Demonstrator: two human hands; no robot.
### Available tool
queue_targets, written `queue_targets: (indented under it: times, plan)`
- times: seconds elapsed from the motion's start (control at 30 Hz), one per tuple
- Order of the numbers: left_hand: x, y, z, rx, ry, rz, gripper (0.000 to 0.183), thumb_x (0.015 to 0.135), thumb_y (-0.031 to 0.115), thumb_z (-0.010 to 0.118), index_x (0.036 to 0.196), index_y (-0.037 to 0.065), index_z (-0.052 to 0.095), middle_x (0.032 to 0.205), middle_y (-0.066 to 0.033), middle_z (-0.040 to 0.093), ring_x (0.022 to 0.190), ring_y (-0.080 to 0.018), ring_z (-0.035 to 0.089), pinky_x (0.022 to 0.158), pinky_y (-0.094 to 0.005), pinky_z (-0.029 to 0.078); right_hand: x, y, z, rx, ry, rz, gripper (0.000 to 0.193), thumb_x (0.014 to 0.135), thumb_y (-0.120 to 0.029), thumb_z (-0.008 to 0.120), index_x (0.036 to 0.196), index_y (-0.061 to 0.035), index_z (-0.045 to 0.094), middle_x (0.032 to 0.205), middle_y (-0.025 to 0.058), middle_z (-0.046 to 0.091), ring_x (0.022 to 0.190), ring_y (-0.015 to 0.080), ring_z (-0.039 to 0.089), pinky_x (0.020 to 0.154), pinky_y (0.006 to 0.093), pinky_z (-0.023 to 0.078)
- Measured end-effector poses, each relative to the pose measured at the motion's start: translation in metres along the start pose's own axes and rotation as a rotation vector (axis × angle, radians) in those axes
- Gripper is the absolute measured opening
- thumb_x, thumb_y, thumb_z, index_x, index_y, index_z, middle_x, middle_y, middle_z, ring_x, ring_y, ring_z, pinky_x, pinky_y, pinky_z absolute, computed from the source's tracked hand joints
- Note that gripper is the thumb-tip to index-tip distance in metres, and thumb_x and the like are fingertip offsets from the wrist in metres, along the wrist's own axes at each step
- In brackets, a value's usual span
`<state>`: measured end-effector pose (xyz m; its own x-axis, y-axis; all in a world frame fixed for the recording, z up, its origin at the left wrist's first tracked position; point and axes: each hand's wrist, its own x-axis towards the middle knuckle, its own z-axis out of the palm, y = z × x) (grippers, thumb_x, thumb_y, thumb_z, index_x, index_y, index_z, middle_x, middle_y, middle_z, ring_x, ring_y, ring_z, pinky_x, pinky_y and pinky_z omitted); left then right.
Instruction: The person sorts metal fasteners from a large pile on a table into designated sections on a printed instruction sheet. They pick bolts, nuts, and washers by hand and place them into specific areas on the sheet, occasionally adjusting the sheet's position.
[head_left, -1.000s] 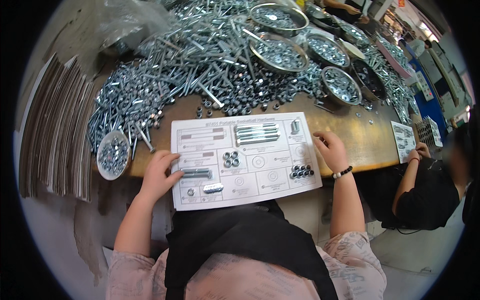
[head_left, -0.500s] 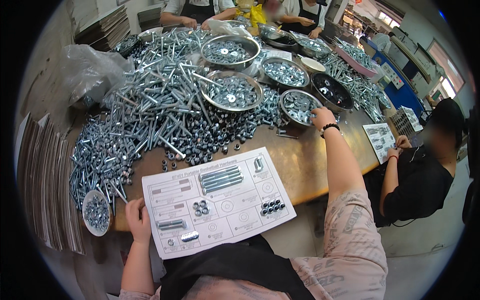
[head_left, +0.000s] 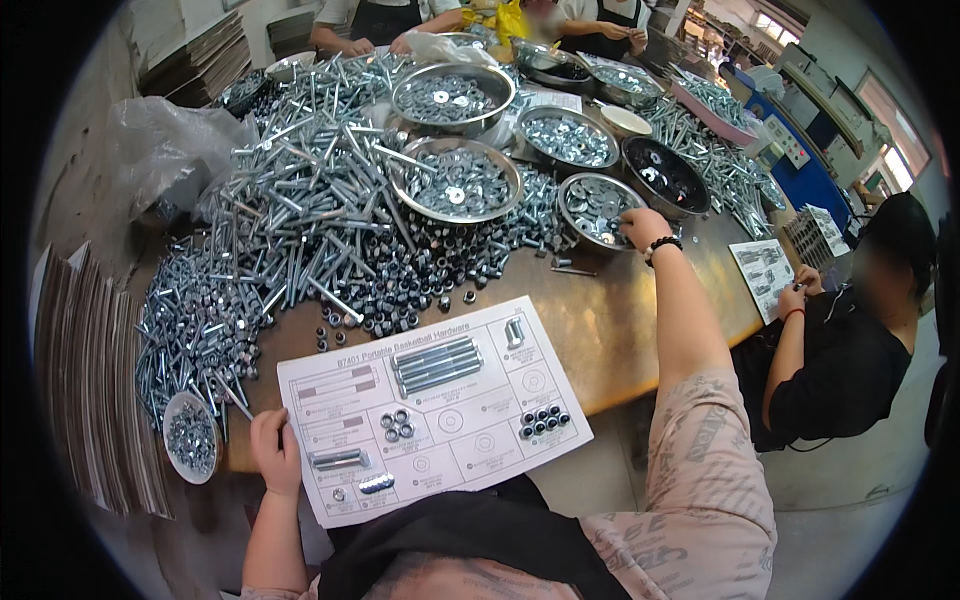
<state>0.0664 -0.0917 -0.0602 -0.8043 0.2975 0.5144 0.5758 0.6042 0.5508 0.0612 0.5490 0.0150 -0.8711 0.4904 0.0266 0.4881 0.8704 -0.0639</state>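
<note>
A white printed card (head_left: 455,440) lies in front of me, tilted, with drawn outlines in boxes. My left hand (head_left: 274,452) is closed on its left edge. On the card rest long bolts (head_left: 437,366), shorter bolts (head_left: 338,459), silver nuts (head_left: 397,426), black-centred lock nuts (head_left: 544,422), a short stack of washers (head_left: 377,484) and a small metal part (head_left: 514,332). My right hand (head_left: 645,230) reaches over the near right rim of a steel bowl (head_left: 563,213) of flat washers (head_left: 597,203). Its fingers are bent together among them; what they pinch is hidden.
A heap of bolts (head_left: 310,200) and loose lock nuts (head_left: 400,285) covers the table (head_left: 600,340). More bowls of washers (head_left: 458,185) stand behind. A small white bowl (head_left: 192,440) is at left. Cardboard sheets (head_left: 90,380) stand left; a person (head_left: 850,340) sits right; others work opposite.
My right hand has sunk slightly lower at the washer bowl, its fingers drawn in. The view has shifted slightly; my left hand stays at the card's edge.
</note>
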Motion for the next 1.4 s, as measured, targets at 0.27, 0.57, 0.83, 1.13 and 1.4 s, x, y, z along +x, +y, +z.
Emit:
queue_targets:
  times: [0.27, 0.57, 0.83, 1.13, 1.4]
  plan:
    - [-0.001, -0.005, 0.003, 0.006, -0.005, 0.007, 0.021, 0.076, -0.004, 0.051, 0.097, -0.004, 0.055, 0.091, -0.0151, 0.052, 0.085, -0.0273, 0.052, 0.077, -0.0329, 0.042, -0.026, -0.011, -0.003, 0.224, 0.354, 0.087, 0.022, 0.073, -0.020, 0.064, 0.090, -0.0065, 0.065, 0.087, 0.0149, 0.062, 0.084, 0.0299, 0.059, 0.075, 0.0369, 0.046]
    - [0.000, -0.002, 0.003, 0.017, 0.004, 0.002, 0.020, 0.077, -0.005, 0.050, 0.096, -0.004, 0.056, 0.092, -0.0147, 0.052, 0.083, -0.0263, 0.052, 0.075, -0.0323, 0.043, -0.078, -0.040, -0.003, 0.619, 0.239, 0.010, 0.021, 0.073, -0.014, 0.065, 0.091, -0.0035, 0.062, 0.083, 0.0118, 0.064, 0.075, 0.0226, 0.062, 0.067, 0.0304, 0.048]
    - [-0.001, -0.004, 0.004, 0.030, 0.016, 0.001, 0.019, 0.076, -0.004, 0.051, 0.095, -0.003, 0.056, 0.090, -0.0147, 0.053, 0.083, -0.0269, 0.053, 0.075, -0.0328, 0.043, -0.020, -0.014, -0.003, 0.212, 0.080, 0.082, 0.028, 0.075, -0.018, 0.061, 0.103, -0.0144, 0.063, 0.104, 0.0133, 0.061, 0.097, 0.0294, 0.056, 0.084, 0.0353, 0.045]
    - [-0.001, 0.001, 0.002, 0.059, 0.018, -0.008, 0.019, 0.075, -0.005, 0.052, 0.092, -0.002, 0.057, 0.090, -0.0149, 0.053, 0.083, -0.0278, 0.053, 0.074, -0.0332, 0.043, 0.010, -0.026, -0.015, -0.185, -0.291, -0.025, 0.029, 0.071, -0.021, 0.064, 0.099, -0.0132, 0.065, 0.103, 0.0121, 0.061, 0.095, 0.0289, 0.058, 0.083, 0.0360, 0.046]
    - [0.000, 0.000, 0.002, 0.048, 0.015, -0.006, 0.017, 0.076, -0.005, 0.052, 0.092, -0.002, 0.057, 0.089, -0.0147, 0.053, 0.083, -0.0278, 0.053, 0.075, -0.0328, 0.043, -0.030, -0.027, -0.009, 0.334, 0.215, -0.088, 0.021, 0.072, -0.015, 0.066, 0.087, -0.0013, 0.058, 0.087, 0.0157, 0.061, 0.082, 0.0302, 0.058, 0.072, 0.0345, 0.046]
